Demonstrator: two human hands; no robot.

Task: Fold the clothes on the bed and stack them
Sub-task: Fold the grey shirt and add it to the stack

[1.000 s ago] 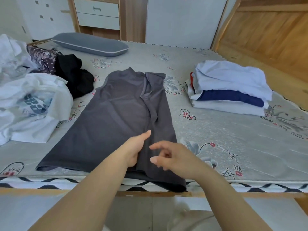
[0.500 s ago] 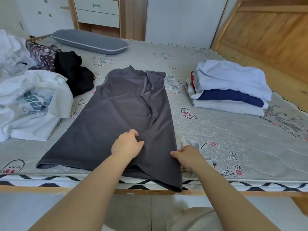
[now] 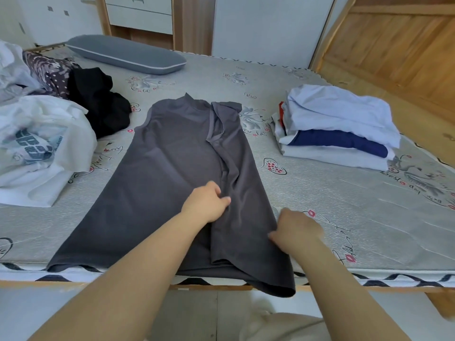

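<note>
Resting on the dark grey garment near lower centre of the frame, my left hand has its fingers curled into the cloth along the inner edge of the folded-over right panel, bunching a small ridge there. My right hand sits just right of it, at the garment's right edge, fingers bent down and the thumb tucked against the fabric; it seems to pinch that edge, though the fingertips are hidden.

That garment lies flat and lengthwise on the bed, collar toward the top of the frame, hem at the near edge with its right corner hanging over the side. Its right side is folded inward over the middle.

To the right, in the middle right of the frame, stands a stack of folded clothes: pale blue on top, navy beneath, white at the bottom.

On the left edge lies a loose white heap with a printed shirt in it, a crumpled black garment just beside it, and a patterned dark piece behind. A grey pillow rests at the upper left of the bed.
</note>
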